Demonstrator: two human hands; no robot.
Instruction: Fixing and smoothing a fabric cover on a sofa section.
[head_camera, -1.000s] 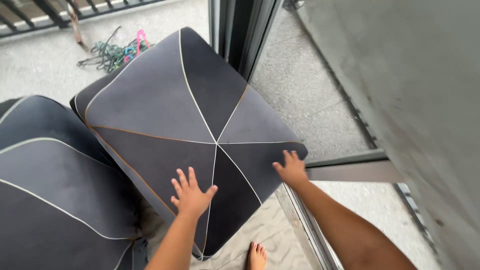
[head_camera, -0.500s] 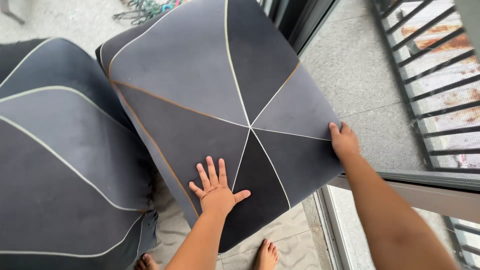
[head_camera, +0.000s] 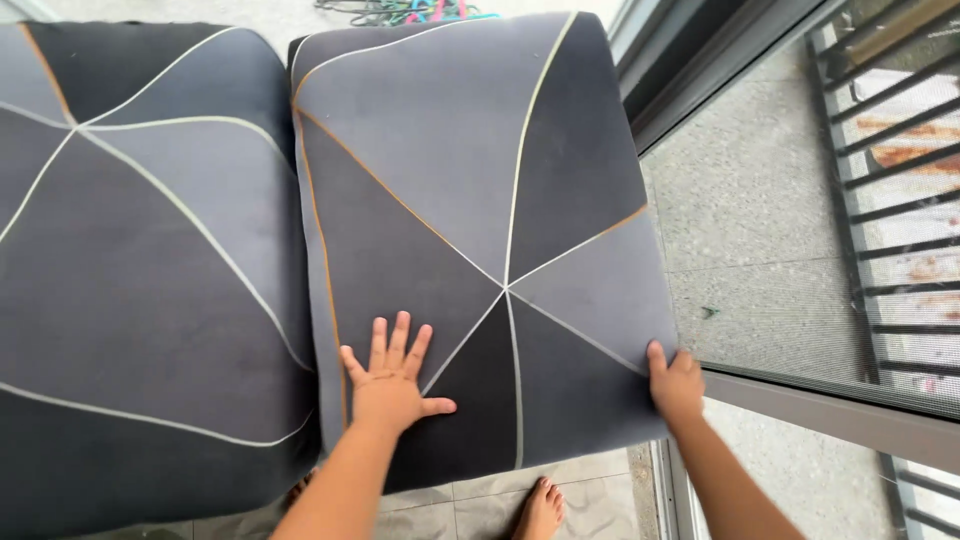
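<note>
Beside an open doorway, seen from above through the head camera, a person leans over a large square cushion covered in grey and dark fabric, with thin pale and orange lines meeting near its middle. The left hand lies flat on the cushion's near part, fingers spread wide and thumb out to the side, palm pressing the fabric and gripping nothing. The right hand is curled over the cushion's near right corner, fingers wrapped around the edge in a grasp, with the thumb on top.

A second cushion of the same pattern lies just to the left, its side touching the first. Below the near edge, a bare foot stands on the pale tiled floor. To the right, a metal door track runs beside a speckled grey balcony floor, with dark railing bars beyond. At the top edge, a tangle of coloured hangers rests on the ground behind the cushion.
</note>
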